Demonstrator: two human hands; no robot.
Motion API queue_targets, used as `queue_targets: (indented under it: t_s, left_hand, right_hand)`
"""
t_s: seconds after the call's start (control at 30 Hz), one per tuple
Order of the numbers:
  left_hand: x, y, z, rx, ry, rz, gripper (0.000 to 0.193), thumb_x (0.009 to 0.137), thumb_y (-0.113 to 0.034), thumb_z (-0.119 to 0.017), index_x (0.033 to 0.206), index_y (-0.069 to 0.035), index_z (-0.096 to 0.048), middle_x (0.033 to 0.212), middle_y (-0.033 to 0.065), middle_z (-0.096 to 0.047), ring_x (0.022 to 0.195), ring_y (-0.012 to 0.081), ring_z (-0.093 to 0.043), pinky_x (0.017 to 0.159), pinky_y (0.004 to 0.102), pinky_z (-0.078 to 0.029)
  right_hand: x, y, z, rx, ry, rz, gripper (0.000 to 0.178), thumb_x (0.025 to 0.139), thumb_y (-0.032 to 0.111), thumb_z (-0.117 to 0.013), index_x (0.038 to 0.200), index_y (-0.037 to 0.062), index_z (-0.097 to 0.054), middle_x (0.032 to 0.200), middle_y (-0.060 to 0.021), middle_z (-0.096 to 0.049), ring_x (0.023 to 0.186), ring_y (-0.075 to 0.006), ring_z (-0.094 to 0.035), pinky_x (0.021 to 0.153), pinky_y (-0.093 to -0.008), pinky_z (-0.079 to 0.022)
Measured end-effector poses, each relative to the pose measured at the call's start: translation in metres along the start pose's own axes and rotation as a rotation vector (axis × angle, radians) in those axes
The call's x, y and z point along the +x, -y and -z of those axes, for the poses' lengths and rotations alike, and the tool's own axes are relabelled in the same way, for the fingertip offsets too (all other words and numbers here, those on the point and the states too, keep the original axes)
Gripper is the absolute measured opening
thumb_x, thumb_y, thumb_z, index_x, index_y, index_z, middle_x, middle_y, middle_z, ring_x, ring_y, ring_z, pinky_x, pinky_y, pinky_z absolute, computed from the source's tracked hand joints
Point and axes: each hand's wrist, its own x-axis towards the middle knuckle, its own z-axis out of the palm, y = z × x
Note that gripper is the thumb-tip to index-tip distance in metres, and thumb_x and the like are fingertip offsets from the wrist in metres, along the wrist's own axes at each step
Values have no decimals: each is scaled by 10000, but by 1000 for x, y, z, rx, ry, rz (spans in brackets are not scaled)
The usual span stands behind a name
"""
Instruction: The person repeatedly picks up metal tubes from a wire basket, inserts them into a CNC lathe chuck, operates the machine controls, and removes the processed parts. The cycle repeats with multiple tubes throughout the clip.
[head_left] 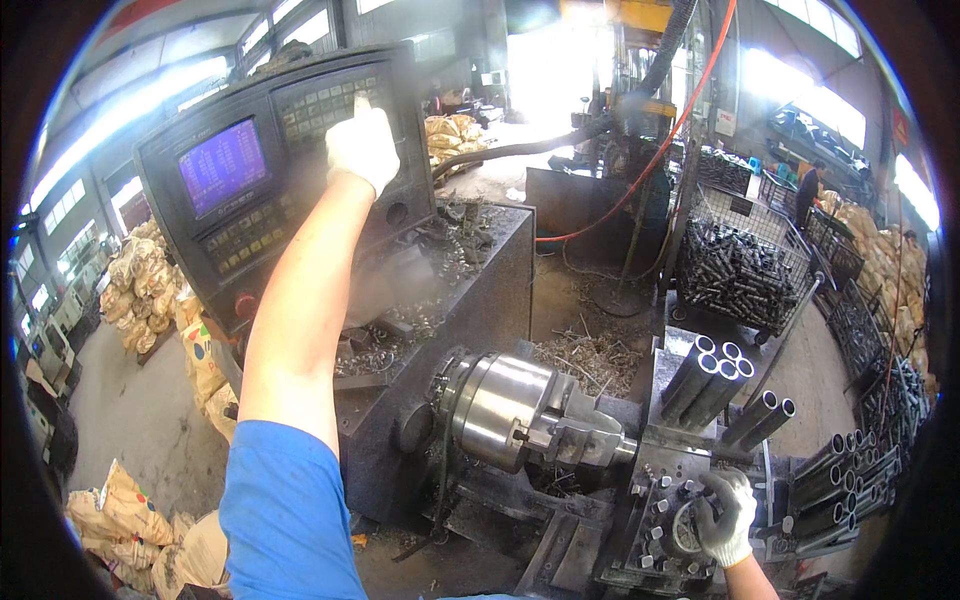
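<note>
My left hand [362, 150], in a white glove, reaches up to the machine's control panel [290, 150]. Its index finger stretches out over the upper keypad and the other fingers look curled. My right hand [728, 515], also gloved, is at the tool post [640, 560] beside a round disc [686, 528], thumb and fingers apart in a curve; I cannot tell whether it touches the disc. Between my arms sits the lathe chuck [500, 405], a shiny metal cylinder, with a metal part [585, 435] in front of its jaws.
Steel tubes [705, 380] stand upright behind the tool post, and more tubes [835, 485] are stacked at the right. Metal shavings [590, 360] lie behind the chuck. A wire cage [745, 255] holds dark metal parts. Sacks [145, 285] are piled at left; a red hose [668, 150] hangs ahead.
</note>
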Motion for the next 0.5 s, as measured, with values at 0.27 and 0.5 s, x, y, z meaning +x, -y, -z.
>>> queue_targets:
  t_s: [0.27, 0.5]
  left_hand:
    - [18, -30, 17, 2, 27, -34, 336, 936, -144, -647, 1212, 30, -729, 1588, 340, -497, 1054, 431, -774, 919, 489, -626]
    - [34, -28, 21, -42, 148, 13, 467, 910, -168, -672, 1331, 27, -723, 1680, 269, -432, 1135, 397, -771, 953, 473, -625]
  right_hand:
    - [0, -2, -2, 34, 3, -6, 407, 718, 29, -744, 1125, 18, -731, 1082, -195, -734, 1049, -424, -685, 1065, -535, -511]
    - [3, 5, 0, 9, 17, 3, 369, 736, 8, -717, 1104, -5, -738, 1106, -218, -739, 1078, -445, -677, 1023, -509, -519]
